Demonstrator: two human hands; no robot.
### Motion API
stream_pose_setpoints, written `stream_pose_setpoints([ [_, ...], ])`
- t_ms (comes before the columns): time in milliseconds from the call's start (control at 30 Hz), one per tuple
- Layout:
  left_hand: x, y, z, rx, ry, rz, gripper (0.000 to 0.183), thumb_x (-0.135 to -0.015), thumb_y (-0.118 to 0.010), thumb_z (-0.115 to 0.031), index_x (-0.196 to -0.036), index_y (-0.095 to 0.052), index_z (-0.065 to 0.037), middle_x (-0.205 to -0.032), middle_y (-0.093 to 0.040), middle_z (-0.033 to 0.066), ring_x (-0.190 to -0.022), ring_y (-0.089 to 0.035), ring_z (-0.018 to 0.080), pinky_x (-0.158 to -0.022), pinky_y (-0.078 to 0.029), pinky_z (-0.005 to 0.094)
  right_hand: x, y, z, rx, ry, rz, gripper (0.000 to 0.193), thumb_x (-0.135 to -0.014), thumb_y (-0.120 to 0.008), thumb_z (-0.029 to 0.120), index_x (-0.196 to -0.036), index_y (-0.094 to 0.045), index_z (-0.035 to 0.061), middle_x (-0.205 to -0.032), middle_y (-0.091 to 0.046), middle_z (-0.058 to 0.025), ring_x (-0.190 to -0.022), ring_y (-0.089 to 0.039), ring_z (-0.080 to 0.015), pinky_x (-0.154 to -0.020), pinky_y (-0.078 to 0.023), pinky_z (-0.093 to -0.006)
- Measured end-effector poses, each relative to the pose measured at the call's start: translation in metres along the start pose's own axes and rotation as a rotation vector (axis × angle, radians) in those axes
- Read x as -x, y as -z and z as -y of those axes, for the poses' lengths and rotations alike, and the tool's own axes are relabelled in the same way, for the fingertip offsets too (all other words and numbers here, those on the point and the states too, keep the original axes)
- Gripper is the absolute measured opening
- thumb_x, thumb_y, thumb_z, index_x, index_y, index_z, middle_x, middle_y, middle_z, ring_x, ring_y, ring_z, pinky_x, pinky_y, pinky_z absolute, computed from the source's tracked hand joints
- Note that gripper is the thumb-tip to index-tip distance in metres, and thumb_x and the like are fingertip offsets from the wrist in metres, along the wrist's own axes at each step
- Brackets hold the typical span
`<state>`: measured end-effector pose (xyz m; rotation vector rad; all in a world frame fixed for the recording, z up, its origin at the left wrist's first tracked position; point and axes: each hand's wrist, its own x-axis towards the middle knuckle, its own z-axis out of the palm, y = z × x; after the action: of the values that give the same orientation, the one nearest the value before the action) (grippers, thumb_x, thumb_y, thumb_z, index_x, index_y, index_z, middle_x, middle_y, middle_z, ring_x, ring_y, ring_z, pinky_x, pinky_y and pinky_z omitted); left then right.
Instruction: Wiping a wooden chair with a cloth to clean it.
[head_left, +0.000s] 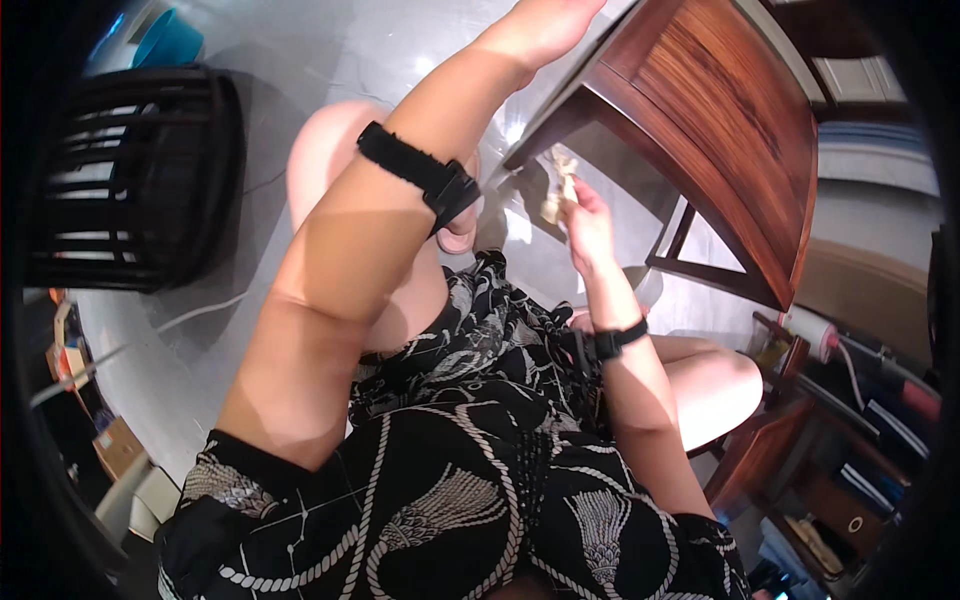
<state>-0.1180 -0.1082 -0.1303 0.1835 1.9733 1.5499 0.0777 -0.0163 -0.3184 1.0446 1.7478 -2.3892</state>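
Note:
My right hand [590, 222] is closed with its fingertips pinched on a crumpled cream-coloured strip [560, 175]. I cannot make out what the strip is made of. It hangs over the grey floor, beside the leg of a brown wooden piece of furniture [725, 95]. Reaching far up and to the right, my left arm crosses the view; my left hand [560, 28] is cut off by the upper edge, close to the corner of that furniture. Its fingers are out of sight. Black straps circle my left forearm and right wrist.
A black slatted chair [140, 180] stands at the left, with a teal bucket [168, 40] beyond it. At the lower right are wooden shelves [850, 520] holding several things, near a white roll [808, 333]. A cardboard box [118, 447] sits at the lower left.

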Motion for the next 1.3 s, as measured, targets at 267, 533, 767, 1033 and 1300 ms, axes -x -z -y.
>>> stream_pose_setpoints([
  [267,0.005,0.029,0.013,0.030,-0.025,-0.132,0.062,-0.093,-0.051,-0.049,-0.130,-0.050,0.000,-0.122,-0.057,0.0190,-0.115,-0.054,0.0259,-0.097,-0.041,0.0388,0.059,-0.061,0.105,1.678,1.299,-0.027,0.061,-0.081,-0.046,-0.001,-0.142,-0.039,0.0050,-0.148,-0.035,-0.0188,-0.138,-0.034,-0.0313,-0.115,-0.024,-0.0450],
  [533,-0.016,0.020,0.002,0.047,-0.039,-0.118,0.062,-0.093,-0.051,-0.049,-0.130,-0.050,0.000,-0.122,-0.057,0.0191,-0.115,-0.054,0.0262,-0.097,-0.041,0.0390,-0.039,-0.047,0.081,2.612,1.459,-0.350,0.062,-0.085,-0.043,0.033,-0.141,-0.042,0.0058,-0.152,-0.030,-0.0101,-0.146,-0.011,-0.0257,-0.109,-0.009,-0.0659],
  [767,-0.028,0.015,0.002,0.037,-0.028,-0.132,0.062,-0.093,-0.051,-0.049,-0.130,-0.050,0.000,-0.123,-0.057,0.0191,-0.116,-0.053,0.0264,-0.097,-0.041,0.0392,-0.085,-0.055,0.006,3.070,1.222,0.389,0.060,-0.097,-0.028,0.036,-0.144,-0.033,-0.0023,-0.154,-0.025,-0.0168,-0.143,-0.019,-0.0350,-0.118,-0.004,-0.0503],
  [1033,-0.039,0.009,-0.010,0.001,0.057,-0.174,0.062,-0.093,-0.051,-0.049,-0.130,-0.050,0.000,-0.124,-0.057,0.0191,-0.116,-0.053,0.0267,-0.098,-0.041,0.0395,-0.176,-0.020,-0.115,3.086,1.342,0.067,0.048,-0.095,-0.041,0.036,-0.136,-0.049,0.0124,-0.138,-0.047,-0.0135,-0.131,-0.039,-0.0340,-0.110,-0.014,-0.0608],
  [1300,0.015,0.061,0.009,-0.077,0.089,-0.282,0.061,-0.093,-0.051,-0.049,-0.130,-0.050,0.000,-0.124,-0.057,0.0192,-0.117,-0.053,0.0270,-0.098,-0.040,0.0397,-0.123,-0.077,-0.043,3.425,1.028,0.717,0.066,-0.096,-0.030,0.053,-0.145,-0.033,0.0079,-0.148,-0.034,-0.0172,-0.135,-0.033,-0.0383,-0.105,-0.027,-0.0593],
])
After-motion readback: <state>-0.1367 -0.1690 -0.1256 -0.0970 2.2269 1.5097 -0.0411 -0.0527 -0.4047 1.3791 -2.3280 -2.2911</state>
